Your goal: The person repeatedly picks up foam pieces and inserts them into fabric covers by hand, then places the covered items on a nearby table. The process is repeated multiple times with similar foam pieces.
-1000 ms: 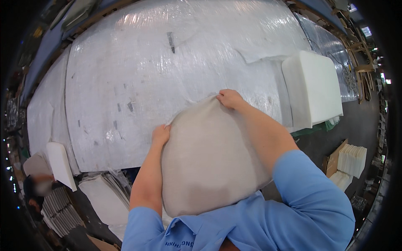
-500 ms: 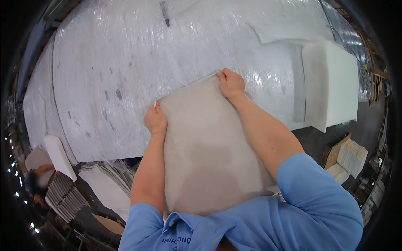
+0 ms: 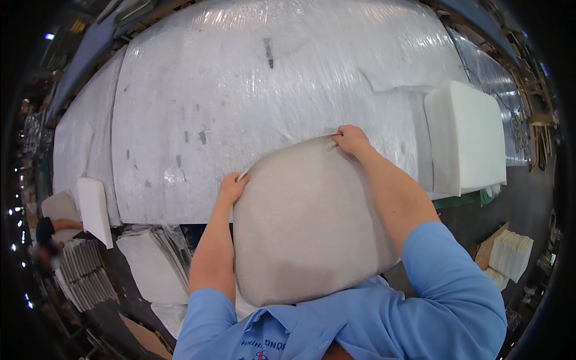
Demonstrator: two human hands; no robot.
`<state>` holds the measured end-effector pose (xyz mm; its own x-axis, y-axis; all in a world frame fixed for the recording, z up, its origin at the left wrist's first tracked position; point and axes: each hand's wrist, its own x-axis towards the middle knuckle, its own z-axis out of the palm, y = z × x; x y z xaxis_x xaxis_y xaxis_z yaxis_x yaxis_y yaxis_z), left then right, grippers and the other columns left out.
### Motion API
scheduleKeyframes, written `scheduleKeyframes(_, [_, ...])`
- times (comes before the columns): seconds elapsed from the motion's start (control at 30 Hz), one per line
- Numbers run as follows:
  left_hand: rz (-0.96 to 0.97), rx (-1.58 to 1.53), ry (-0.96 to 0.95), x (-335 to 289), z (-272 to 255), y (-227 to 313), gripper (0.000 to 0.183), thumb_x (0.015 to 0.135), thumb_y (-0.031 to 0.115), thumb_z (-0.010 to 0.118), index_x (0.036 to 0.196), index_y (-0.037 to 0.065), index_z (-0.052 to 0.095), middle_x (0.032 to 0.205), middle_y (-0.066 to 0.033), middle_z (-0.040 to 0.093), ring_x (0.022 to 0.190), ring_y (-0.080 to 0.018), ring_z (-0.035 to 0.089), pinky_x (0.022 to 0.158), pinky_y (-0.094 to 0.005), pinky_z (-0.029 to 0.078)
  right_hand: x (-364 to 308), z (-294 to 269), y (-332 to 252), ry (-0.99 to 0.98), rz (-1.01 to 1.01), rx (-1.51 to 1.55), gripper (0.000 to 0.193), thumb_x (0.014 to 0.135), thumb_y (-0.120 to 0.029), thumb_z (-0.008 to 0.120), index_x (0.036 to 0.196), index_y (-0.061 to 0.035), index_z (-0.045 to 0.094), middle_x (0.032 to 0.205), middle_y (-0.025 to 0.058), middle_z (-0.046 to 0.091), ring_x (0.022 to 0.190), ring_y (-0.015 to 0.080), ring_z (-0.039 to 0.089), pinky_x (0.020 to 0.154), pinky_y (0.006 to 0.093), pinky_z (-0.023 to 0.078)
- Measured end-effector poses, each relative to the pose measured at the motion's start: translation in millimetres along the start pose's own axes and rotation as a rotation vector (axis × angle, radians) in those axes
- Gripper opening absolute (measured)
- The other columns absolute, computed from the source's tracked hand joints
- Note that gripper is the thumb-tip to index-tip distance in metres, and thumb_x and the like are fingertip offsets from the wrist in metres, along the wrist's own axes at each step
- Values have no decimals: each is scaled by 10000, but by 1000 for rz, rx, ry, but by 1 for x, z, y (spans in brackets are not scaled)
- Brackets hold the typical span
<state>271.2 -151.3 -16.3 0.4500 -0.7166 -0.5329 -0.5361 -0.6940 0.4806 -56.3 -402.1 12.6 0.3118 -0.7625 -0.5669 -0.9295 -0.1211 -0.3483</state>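
A beige fabric seat cushion (image 3: 312,210) with rounded corners is tilted up in front of me, its near edge against my shirt. A darker patch shows on its lower part. My left hand (image 3: 233,187) pinches the fabric edge at the cushion's far left corner. Farther out, my right hand (image 3: 351,139) grips the fabric at the far right corner, pulling it into small creases. The fingers of both hands are closed on the cloth. Behind the cushion lies a large table (image 3: 240,90) covered in shiny clear plastic wrap.
White foam pads (image 3: 474,138) are stacked on the table's right end. White sheets (image 3: 153,264) lie in a pile below its left edge. More pale pads (image 3: 510,252) stand on the right by cardboard. At far left, another person's arm (image 3: 66,224) is beside a white pad (image 3: 94,207).
The cushion's far edge has gone from fairly straight to rounded and full. Both hands still hold its corners and sit slightly lower and farther right in view. The whole view has shifted too.
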Motion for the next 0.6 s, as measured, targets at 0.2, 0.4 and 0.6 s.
scheduleKeyframes(0.2, [39, 154, 259, 5, 21, -5, 318, 999, 344, 604, 1046, 51, 717, 964, -237, 719, 936, -439, 671, 840, -523, 499, 9, 33, 0, 329, 24, 183, 297, 1001, -348, 608, 1035, -76, 724, 982, 168, 736, 975, 383, 679, 852, 475, 518])
scheduleKeyframes(0.4, [71, 403, 338, 15, 35, -22, 321, 1004, 332, 585, 983, 30, 694, 881, -236, 683, 889, -437, 648, 814, -572, 456, 19, 54, 3, 386, -37, 180, 312, 1011, -342, 593, 962, -53, 701, 879, 182, 706, 881, 407, 666, 790, 492, 504])
scheduleKeyframes(0.6, [51, 414, 374, 26, 33, -20, 389, 1011, 411, 584, 976, 44, 708, 855, -234, 684, 867, -430, 648, 809, -570, 452, 25, 52, -3, 290, -6, 200, 323, 1011, -345, 584, 915, -53, 683, 910, 193, 704, 934, 412, 665, 829, 517, 510])
